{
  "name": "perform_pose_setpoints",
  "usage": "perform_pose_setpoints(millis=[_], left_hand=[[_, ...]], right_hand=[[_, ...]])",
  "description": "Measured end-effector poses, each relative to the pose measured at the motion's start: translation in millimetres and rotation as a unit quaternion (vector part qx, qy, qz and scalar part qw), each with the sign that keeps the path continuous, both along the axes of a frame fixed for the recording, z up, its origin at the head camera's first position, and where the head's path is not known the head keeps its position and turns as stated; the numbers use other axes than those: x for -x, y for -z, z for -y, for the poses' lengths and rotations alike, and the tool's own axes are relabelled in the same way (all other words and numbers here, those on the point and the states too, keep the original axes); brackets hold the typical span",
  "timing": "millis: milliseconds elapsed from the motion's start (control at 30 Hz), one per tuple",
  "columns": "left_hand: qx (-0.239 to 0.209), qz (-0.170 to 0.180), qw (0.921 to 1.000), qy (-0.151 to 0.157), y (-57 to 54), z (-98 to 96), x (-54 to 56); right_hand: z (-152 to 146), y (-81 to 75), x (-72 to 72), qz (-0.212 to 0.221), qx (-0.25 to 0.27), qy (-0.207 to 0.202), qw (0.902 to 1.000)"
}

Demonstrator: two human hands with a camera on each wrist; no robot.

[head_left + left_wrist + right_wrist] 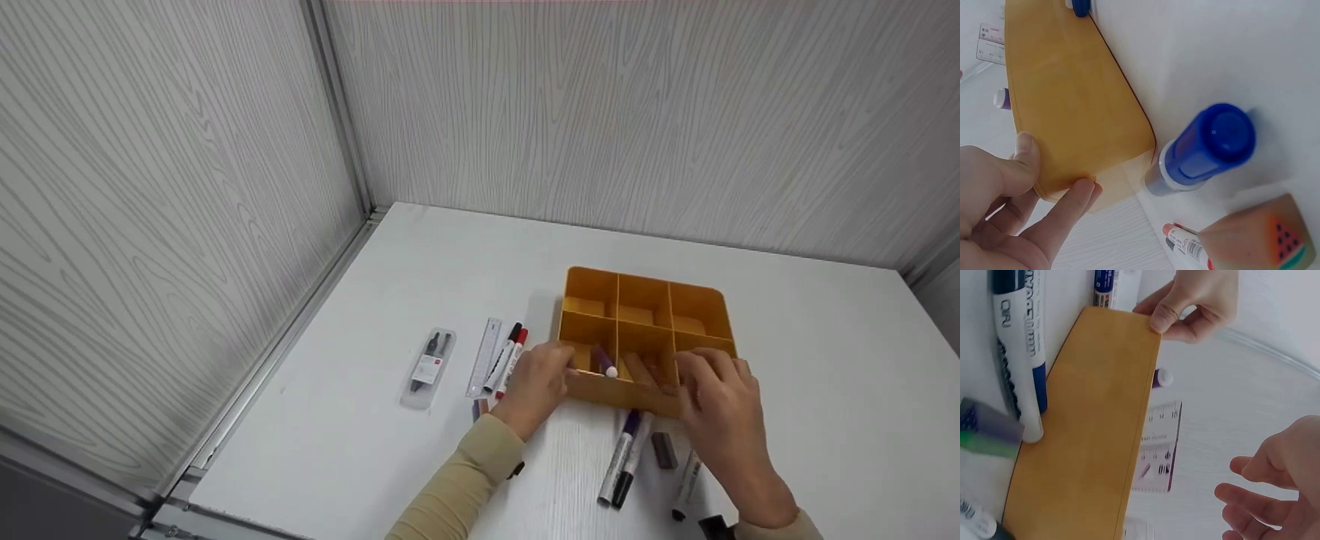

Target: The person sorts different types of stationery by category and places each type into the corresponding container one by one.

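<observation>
An amber-yellow divided box (646, 330) stands on the table. With thumb and fingers my left hand (536, 382) pinches its near-left corner, seen closely in the left wrist view. My right hand (724, 401) hovers by the near-right part of the box. In the right wrist view that right hand (1269, 484) has loosely bent fingers, apart from the box and holding nothing. A purple marker with a white end (606, 364) leans in the front-left compartment. A clear ruler (1157, 444) pokes above the box's rim.
Near the box's front lie several markers (619, 461) and a dark block (664, 450). To the left are another ruler (484, 358), black and red markers (512, 361) and a clear-cased compass set (428, 367). A blue-capped tube (1207, 146) and watermelon-patterned block (1258, 236) sit near my left wrist.
</observation>
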State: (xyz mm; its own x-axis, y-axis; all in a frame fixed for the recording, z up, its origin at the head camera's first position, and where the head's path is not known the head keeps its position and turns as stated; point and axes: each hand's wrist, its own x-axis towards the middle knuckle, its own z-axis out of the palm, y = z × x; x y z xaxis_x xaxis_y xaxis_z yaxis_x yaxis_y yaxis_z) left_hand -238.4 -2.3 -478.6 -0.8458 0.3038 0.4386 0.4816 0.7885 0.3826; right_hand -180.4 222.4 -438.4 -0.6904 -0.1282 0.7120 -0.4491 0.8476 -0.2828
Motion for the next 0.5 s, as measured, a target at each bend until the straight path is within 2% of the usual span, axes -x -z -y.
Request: perform_pose_setpoints(millis=[267, 500], left_hand=[[-0.004, 0.005, 1.0, 0.005, -0.5, 0.1, 0.7], [-0.004, 0.026, 0.9996, -0.006, -1.5, -0.9, 0.2]], right_hand=[[-16.9, 2.3, -15.9, 0.039, 0.021, 0.031, 0.9985], [-25.2, 9.4, -29.2, 0.09, 0.017, 0.066, 0.9937]])
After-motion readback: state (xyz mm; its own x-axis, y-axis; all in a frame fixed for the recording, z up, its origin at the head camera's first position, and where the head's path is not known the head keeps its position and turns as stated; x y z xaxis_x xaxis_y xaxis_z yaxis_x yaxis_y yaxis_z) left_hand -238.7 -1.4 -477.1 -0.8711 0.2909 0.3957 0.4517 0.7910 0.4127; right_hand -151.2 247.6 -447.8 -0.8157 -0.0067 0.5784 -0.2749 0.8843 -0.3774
